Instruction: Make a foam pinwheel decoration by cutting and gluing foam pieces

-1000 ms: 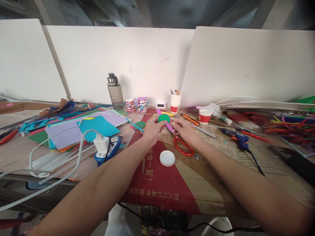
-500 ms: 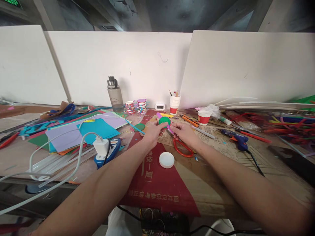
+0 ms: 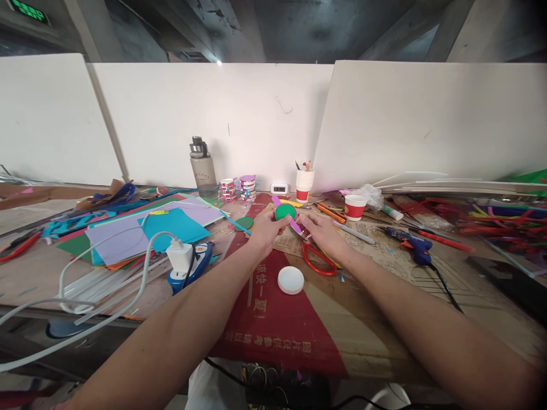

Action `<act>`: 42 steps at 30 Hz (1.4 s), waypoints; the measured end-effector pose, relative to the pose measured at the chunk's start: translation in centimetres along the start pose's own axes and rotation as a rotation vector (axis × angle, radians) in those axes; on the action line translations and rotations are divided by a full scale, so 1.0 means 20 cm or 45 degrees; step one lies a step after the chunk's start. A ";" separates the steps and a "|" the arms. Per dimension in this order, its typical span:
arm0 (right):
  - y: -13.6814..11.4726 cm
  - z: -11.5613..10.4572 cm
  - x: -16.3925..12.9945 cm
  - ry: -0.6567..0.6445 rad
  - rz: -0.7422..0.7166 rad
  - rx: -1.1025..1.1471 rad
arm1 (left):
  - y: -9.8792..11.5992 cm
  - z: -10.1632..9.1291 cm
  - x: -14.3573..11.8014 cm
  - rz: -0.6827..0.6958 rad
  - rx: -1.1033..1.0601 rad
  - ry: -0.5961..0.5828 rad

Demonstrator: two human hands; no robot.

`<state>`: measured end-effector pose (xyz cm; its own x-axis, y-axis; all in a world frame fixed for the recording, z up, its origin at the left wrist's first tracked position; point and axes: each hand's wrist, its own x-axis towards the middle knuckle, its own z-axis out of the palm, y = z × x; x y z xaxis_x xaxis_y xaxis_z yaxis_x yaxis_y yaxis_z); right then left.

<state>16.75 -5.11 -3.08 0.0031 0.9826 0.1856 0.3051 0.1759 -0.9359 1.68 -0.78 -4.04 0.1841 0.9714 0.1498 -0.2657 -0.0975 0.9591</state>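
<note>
A round green disc is pinched at its near edge between the thumb and fingers of my left hand. From beneath the disc a purple strip sticks out on two sides. My right hand is closed at the strip's near end, its fingertips partly hidden. Just below my right hand lie scissors with red handles. A shallow white round lid rests on the red-printed cardboard in front of me. Another green circle lies left of my left hand.
Coloured paper sheets and a power strip with a white plug are on the left. At the back stand a bottle, decorated cups, a clock and paper cups. A glue gun lies to the right.
Both hands stay near the same place, still holding the disc and strip. The whole view has shifted slightly downward and to the right.
</note>
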 end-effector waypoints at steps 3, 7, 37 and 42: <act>0.01 -0.01 0.01 -0.005 0.014 -0.027 | -0.02 0.00 0.01 -0.086 -0.063 -0.006; 0.01 -0.01 0.01 -0.005 0.028 -0.013 | -0.02 -0.01 0.02 -0.137 -0.044 0.046; 0.01 -0.16 0.10 0.346 -0.245 -0.318 | 0.03 -0.11 0.04 0.136 0.366 0.167; 0.00 -0.19 0.10 0.394 -0.251 -0.331 | 0.01 -0.10 0.03 0.146 0.375 0.149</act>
<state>20.38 -3.33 -1.47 0.1937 0.8610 0.4704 0.5572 0.2980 -0.7750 -0.23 0.17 -4.18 0.0548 0.9671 0.2485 0.0099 -0.2494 0.9683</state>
